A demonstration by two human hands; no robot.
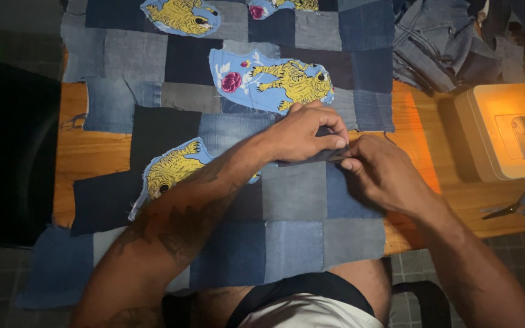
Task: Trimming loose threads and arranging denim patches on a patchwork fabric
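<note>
A small dark piece of fabric (329, 153) is pinched between the two hands, just above the right edge of the denim patchwork (293, 194) that covers most of the wooden table (83, 152). The left hand (302, 132) comes across the patchwork from the left, its fingers bent and pressed together on the upper side of the dark piece. The right hand (378, 170) meets it from the right – thumb and fingertips are closed on the same piece, so both hands touch each other at this point.

The patchwork is made of squares in light blue, dark blue and grey. On it lie light blue patches with a yellow tiger: one with a red flower (271, 82) just above the left hand, one (168, 170) partly under the left forearm, and another (180, 15) at the top edge.

To the right, well apart from the hands, a sewing machine (508, 130) stands on the table under a warm lamp light, and scissors with blue-grey handles (518, 206) lie near the table edge below it. A heap of jeans (439, 42) lies at the top right – behind the machine
</note>
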